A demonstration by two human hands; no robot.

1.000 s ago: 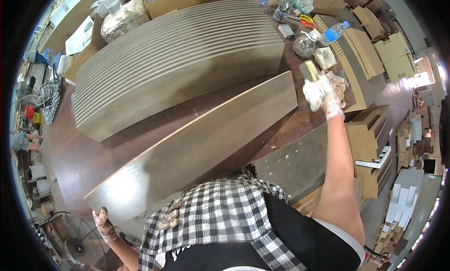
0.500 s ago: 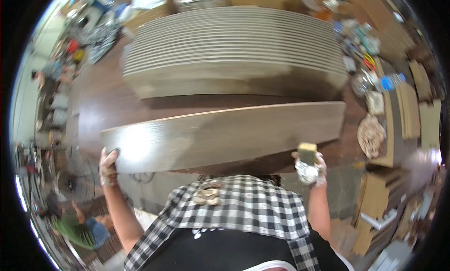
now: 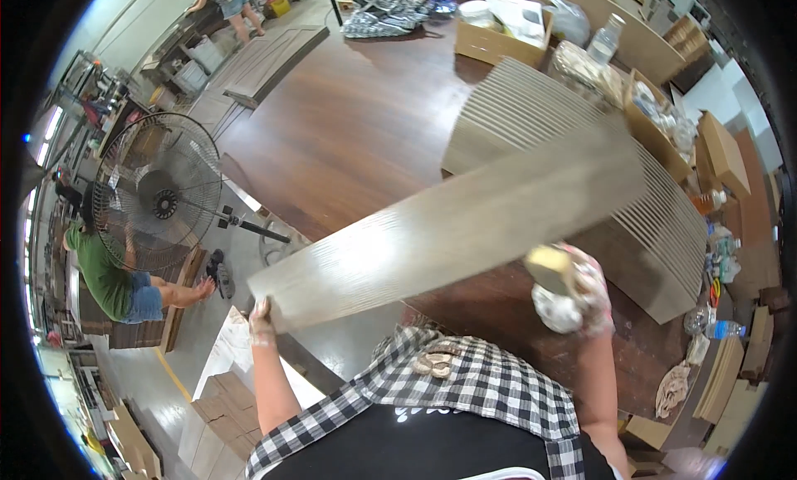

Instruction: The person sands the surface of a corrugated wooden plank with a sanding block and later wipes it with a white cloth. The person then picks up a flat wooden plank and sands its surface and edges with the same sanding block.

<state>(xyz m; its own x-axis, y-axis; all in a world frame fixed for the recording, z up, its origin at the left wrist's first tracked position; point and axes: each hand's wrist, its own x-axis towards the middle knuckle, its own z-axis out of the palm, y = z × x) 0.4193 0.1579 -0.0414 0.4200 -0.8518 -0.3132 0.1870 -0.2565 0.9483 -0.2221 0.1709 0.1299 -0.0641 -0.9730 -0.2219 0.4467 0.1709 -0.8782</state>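
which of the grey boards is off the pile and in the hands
The long grey board slanting across the middle: left hand grips its lower end, gloved right hand is under it. The others lie fanned in the stack on the table.

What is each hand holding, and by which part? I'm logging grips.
The left hand grips the long grey board at its left end. The gloved right hand holds a yellowish block near the board's lower edge.
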